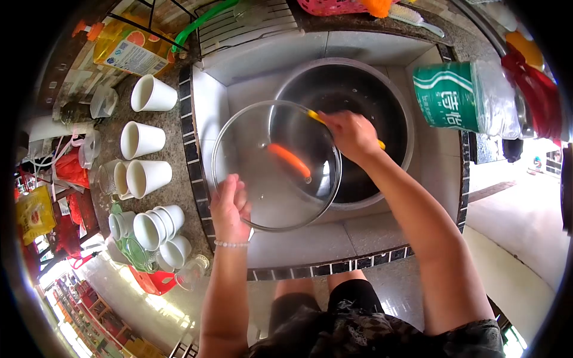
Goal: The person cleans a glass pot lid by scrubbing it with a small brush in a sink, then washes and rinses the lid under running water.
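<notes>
My left hand [230,206] grips the near left rim of a round glass lid [248,149], fingers curled over its edge. A long orange handle [289,160] crosses the middle of the lid. At the lid's far right rim, my right hand [353,134] is closed around a yellow thing [315,116] whose ends stick out on both sides of the fist; most of it is hidden, so its kind cannot be told. Beneath the lid and right hand stands a large round metal basin [407,113], dark inside, partly seen through the glass.
A tiled sink [439,170] surrounds the basin. On the left ledge stand several white cups [149,138] and a yellow carton [134,51]. A wire rack [248,27] and a white brush [412,17] lie at the back. A green-labelled plastic bottle [447,95] is at right.
</notes>
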Motion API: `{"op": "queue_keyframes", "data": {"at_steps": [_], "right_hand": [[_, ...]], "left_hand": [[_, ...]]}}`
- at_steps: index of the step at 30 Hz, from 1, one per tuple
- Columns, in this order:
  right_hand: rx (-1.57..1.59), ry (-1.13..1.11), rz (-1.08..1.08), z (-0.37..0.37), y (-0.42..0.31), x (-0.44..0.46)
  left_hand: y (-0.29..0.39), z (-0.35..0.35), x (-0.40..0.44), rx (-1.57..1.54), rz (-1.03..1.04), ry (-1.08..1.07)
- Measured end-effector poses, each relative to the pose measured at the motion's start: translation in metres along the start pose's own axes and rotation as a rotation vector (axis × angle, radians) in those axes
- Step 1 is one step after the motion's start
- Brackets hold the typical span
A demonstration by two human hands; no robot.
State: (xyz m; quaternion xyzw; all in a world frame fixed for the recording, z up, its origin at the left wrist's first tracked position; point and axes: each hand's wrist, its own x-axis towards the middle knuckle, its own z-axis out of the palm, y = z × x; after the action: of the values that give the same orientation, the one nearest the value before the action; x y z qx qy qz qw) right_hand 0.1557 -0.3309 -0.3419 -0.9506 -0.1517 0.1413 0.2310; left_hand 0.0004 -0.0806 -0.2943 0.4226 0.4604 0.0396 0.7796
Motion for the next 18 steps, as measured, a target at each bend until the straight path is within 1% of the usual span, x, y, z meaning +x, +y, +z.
{"op": "queue_keyframes", "data": {"at_steps": [3,6,7,8,10,13,14,15,18], "right_hand": [[0.058,-0.055,0.026,-0.005,0.02,-0.031],[-0.093,-0.108,0.077,-0.013,-0.02,0.008],[-0.073,-0.167,0.09,-0.017,-0.038,0.026],[-0.077,-0.161,0.028,-0.013,-0.05,0.042],[0.025,0.171,-0.167,0.006,-0.051,0.045],[0.043,0.218,-0.064,0.014,-0.005,0.003],[0.032,0.156,-0.029,0.01,0.01,-0.017],[0.032,0.167,-0.091,0.008,0.024,-0.036],[0.07,0.182,-0.098,-0.001,0.027,-0.047]], "left_hand": [[-0.001,0.0,0.0,-0.014,-0.009,-0.003],[0.0,-0.005,0.0,0.067,0.001,-0.07],[-0.001,-0.003,0.0,0.054,0.009,-0.059],[-0.002,0.001,-0.002,0.042,0.018,-0.045],[-0.003,0.002,-0.007,0.045,0.019,-0.012],[-0.003,0.007,-0.007,0.038,0.026,0.03],[-0.002,0.007,-0.005,0.031,0.027,-0.002],[-0.002,0.005,-0.004,0.023,0.027,-0.027],[-0.003,0.006,-0.002,0.019,0.004,-0.032]]}}
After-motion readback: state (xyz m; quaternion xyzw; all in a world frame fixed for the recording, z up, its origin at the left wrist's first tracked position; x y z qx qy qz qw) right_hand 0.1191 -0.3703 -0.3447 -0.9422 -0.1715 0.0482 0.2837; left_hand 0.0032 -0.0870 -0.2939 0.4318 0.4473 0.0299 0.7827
